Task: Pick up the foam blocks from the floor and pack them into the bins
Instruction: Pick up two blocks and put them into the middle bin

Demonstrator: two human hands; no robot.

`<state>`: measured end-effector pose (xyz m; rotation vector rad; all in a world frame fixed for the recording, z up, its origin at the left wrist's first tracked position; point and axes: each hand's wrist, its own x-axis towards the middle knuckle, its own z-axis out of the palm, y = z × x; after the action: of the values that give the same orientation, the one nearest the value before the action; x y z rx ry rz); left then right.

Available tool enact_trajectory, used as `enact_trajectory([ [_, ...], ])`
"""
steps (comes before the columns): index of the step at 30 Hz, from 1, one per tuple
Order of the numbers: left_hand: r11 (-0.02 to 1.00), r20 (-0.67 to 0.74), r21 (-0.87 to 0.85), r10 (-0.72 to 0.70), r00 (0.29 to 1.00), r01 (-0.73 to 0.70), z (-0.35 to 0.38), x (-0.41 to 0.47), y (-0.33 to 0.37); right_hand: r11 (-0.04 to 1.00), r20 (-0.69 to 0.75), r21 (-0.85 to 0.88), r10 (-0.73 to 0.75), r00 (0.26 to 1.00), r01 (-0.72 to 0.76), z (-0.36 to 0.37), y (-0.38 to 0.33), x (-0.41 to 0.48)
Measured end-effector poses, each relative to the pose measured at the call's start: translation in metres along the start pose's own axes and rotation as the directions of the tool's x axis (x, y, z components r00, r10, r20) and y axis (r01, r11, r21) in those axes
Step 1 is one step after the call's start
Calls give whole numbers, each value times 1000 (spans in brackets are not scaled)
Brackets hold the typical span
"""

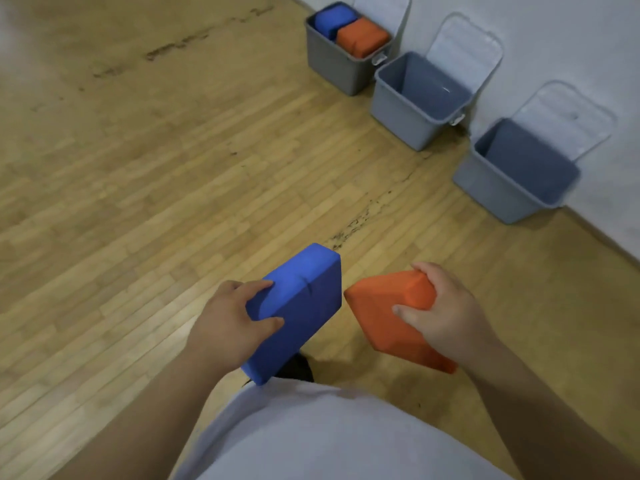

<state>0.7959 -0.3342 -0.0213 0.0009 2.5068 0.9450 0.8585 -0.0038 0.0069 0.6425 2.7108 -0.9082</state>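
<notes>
Wears a plain, pale grey-white shirt (329, 438), loose and softly rounded over the belly. Bare on either side of the shirt: left forearm (162, 403) and right forearm (533, 403), left hand (228, 323) and right hand (440, 313). Just beyond the shirt's top edge, a small dark patch (298, 368), shoe or trouser leg, unclear which.

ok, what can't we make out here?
Head view only:
- Far bin: anything below packed blue block and packed orange block; blocks and walls hide it.
- Left hand, right hand: fingers under held blue block and held orange block, hidden by the blocks.
- Middle bin, near bin: front floor strip, behind front walls.
- Underfoot floor: hidden by shirt.
</notes>
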Motion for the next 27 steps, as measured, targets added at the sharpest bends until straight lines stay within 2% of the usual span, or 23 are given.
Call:
enact_trajectory([
  [6, 994, 40, 32, 108, 993, -109, -68, 134, 69, 990, -103, 115, 88, 991, -76, -35, -57, 110],
  [14, 994, 34, 32, 103, 994, -104, -72, 295, 148, 977, -64, 175, 135, 989, -122, -75, -68, 281],
  [21, 999, -54, -2, 49, 997, -49, -75, 432, 248, 987, 15, 126, 98, 995, -99, -152, -76, 462],
  [27, 996, -74, -87, 28, 997, -34, -91, 529, 320, 999, -24, 44, -11, 1000, 12, -223, -107, 602],
])
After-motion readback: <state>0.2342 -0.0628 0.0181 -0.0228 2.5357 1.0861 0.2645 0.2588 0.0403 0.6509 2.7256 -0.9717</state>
